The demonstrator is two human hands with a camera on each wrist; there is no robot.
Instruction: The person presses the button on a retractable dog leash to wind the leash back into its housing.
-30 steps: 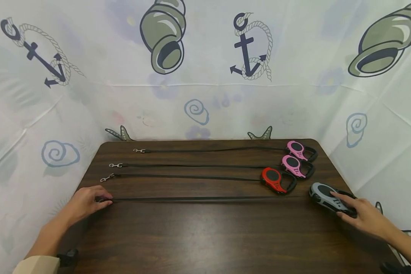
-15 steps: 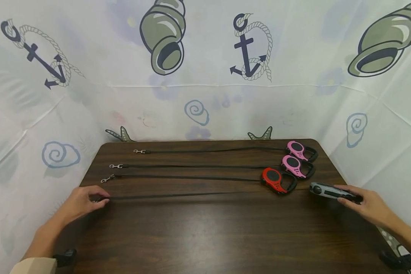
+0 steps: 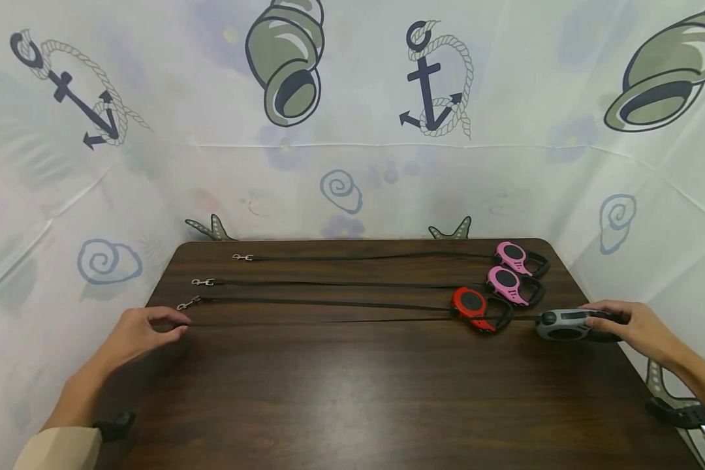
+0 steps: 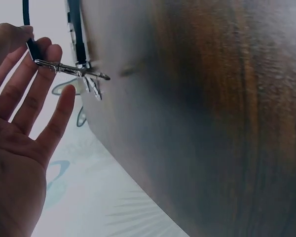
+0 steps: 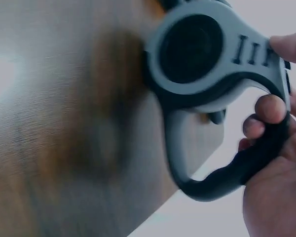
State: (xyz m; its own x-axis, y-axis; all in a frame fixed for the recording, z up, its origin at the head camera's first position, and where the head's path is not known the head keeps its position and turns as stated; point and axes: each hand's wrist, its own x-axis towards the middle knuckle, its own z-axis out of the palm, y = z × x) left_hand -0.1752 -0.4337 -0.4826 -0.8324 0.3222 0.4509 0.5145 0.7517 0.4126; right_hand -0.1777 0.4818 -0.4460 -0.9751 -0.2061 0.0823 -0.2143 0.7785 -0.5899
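My right hand (image 3: pixel 643 333) grips a grey and black retractable dog leash (image 3: pixel 564 318) by its looped handle, above the right side of the table. In the right wrist view the fingers curl round the dark grip, with the thumb on the grey casing (image 5: pixel 239 49). From this leash a thin dark strap (image 3: pixel 411 320) stretches left across the table to my left hand (image 3: pixel 135 338). The left wrist view has the left thumb and fingers pinching the strap end, just by a metal snap hook (image 4: pixel 64 69). The other left fingers are spread.
A red retractable leash (image 3: pixel 470 301) and two pink ones, a nearer one (image 3: pixel 505 279) and a farther one (image 3: pixel 512 253), lie at the back right of the brown table (image 3: pixel 352 405). Their straps run left to metal hooks. A patterned white curtain (image 3: pixel 364 85) surrounds the table.
Both hands have shifted slightly away from me, carrying the strap closer to the red leash's strap. The right hand has turned the grey leash over, and its strap now crosses over the red leash.
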